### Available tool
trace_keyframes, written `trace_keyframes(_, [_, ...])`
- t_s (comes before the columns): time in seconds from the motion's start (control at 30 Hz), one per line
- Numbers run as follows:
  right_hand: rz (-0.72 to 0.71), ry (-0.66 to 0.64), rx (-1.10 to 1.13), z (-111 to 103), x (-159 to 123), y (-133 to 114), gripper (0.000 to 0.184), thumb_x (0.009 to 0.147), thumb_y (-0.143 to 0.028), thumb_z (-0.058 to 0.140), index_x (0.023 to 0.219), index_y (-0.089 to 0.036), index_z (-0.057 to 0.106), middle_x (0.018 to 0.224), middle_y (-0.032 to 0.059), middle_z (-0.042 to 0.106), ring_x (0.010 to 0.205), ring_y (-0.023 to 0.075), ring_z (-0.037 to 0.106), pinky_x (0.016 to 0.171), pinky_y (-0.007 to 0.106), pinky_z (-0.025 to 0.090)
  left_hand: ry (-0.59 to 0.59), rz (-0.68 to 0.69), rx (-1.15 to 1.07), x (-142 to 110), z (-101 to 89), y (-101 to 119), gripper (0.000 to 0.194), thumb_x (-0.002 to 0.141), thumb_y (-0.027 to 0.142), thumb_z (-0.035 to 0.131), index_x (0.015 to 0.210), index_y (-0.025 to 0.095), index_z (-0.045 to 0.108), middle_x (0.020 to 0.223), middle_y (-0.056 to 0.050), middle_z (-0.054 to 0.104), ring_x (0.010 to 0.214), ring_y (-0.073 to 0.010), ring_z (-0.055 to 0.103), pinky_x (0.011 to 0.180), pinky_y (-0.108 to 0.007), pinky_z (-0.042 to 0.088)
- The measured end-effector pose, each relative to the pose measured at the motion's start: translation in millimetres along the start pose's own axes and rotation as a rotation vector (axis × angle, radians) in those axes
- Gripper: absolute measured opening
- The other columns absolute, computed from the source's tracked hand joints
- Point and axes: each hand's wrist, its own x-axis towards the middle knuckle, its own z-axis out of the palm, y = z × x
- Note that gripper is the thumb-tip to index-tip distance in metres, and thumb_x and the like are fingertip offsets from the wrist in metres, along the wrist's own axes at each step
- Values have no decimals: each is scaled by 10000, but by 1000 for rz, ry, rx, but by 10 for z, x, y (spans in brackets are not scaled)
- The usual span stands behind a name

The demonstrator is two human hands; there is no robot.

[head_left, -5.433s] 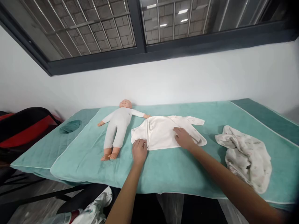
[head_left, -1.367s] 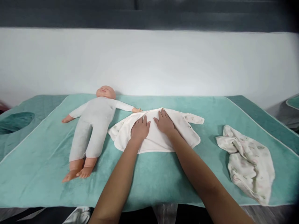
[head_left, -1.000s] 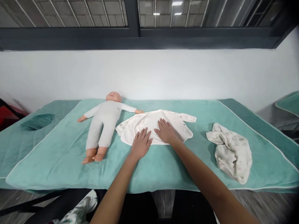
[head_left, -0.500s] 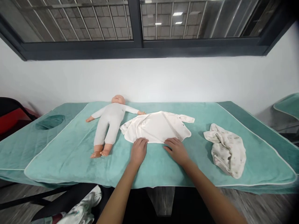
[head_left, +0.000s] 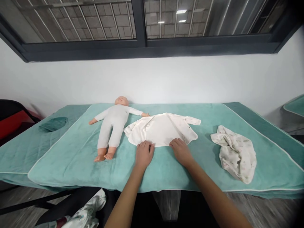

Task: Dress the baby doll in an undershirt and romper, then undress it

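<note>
A small white baby shirt (head_left: 163,128) lies spread on the green padded bed, its sleeves out to both sides. At its near hem, toward the left, my left hand (head_left: 144,155) rests with the fingertips on the cloth and the thumb held apart. My right hand (head_left: 181,152) has its fingers curled on the same hem, further right, its thumb hidden from view. A baby doll (head_left: 113,122) in a white suit lies on its back to the left, one hand near the shirt's left sleeve.
A crumpled printed baby garment (head_left: 237,155) lies on the right of the green bed cover (head_left: 71,161). The bed has a face hole (head_left: 53,124) at its left end. Behind stands a white wall (head_left: 152,79) under a dark-framed window. Printed cloth (head_left: 83,212) hangs low at the left.
My left thumb has moved out from the fingers, while my right thumb has gone out of sight. The view has shifted slightly; the shirt and doll lie as before.
</note>
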Motion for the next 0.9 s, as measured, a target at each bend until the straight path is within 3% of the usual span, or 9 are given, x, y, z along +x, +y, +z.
trace_keyframes(0.4, [2, 32, 117, -86, -28, -75, 171, 980, -261, 494, 916, -204, 642, 954, 72, 647, 941, 231, 549, 857, 381, 443, 56, -31, 52, -41, 61, -27, 289, 993, 304, 396, 836, 177, 604, 789, -75, 647, 834, -234, 607, 793, -378, 407])
trace_keyframes(0.5, [-30, 36, 213, -109, -44, -75, 182, 975, -288, 501, 892, -210, 643, 941, 67, 651, 927, 226, 555, 847, 387, 448, 53, -68, -100, -81, 8, -26, 308, 994, 316, 394, 838, 168, 615, 780, -61, 655, 792, -209, 604, 776, -350, 418])
trace_keyframes(0.6, [-27, -8, 392, -158, -4, -76, 249, 983, -325, 476, 815, -217, 624, 844, 43, 637, 836, 199, 565, 786, 362, 460, 70, -169, -356, -65, -251, -135, 322, 985, 351, 406, 816, 173, 614, 771, -35, 648, 739, -170, 591, 712, -294, 439])
trace_keyframes(0.73, [82, -98, 619, -188, 371, -164, 295, 965, -414, 485, 790, -217, 618, 800, 20, 626, 761, 177, 572, 698, 321, 457, 195, -351, -460, 117, -915, -629, 244, 930, 380, 493, 884, 191, 639, 888, -24, 678, 842, -170, 615, 761, -279, 471])
trace_keyframes(0.83, [163, -148, 783, -73, 1043, -372, 298, 933, -474, 515, 890, -218, 661, 905, 25, 680, 866, 193, 616, 803, 337, 478, 327, -530, -417, 343, -1347, -1246, 250, 886, 401, 551, 979, 195, 658, 1000, -33, 686, 829, -177, 619, 750, -301, 491])
trace_keyframes(0.9, [212, -140, 929, 115, 1654, -565, 360, 931, -526, 484, 975, -218, 664, 1015, 42, 697, 952, 206, 638, 858, 355, 495, 388, -604, -368, 492, -1462, -1683, 292, 848, 400, 610, 1031, 178, 659, 1043, -59, 676, 874, -206, 624, 762, -327, 501])
